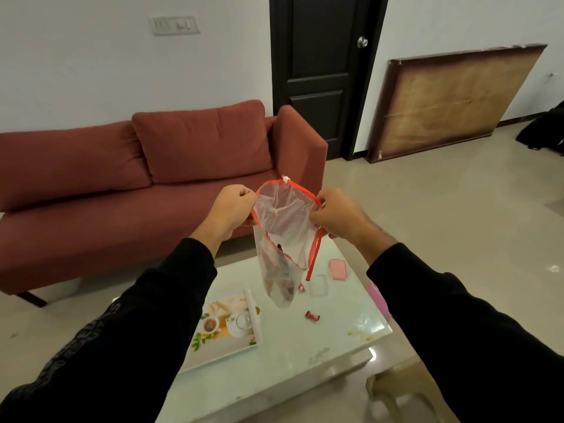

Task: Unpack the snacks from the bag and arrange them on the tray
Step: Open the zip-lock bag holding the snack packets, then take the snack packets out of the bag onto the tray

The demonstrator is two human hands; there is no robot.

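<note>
Clear bag (282,239) with red trim at centre; tray (227,328) lower centre, white with teapot print; rust-red sofa (122,178) left; black sleeves (457,331).

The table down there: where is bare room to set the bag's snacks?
On the table, the near stretch below the red wrapper is bare. The tray holds nothing. Crowded: the far end by the pink case.

Your room looks a bit dim, with soft, even light and weak shadows. You can see shiny glare on the glass table (305,355) and the floor (457,227). The picture bends at its edges (the door (320,71) leans). Your black sleeves (476,337) lose their detail.
</note>
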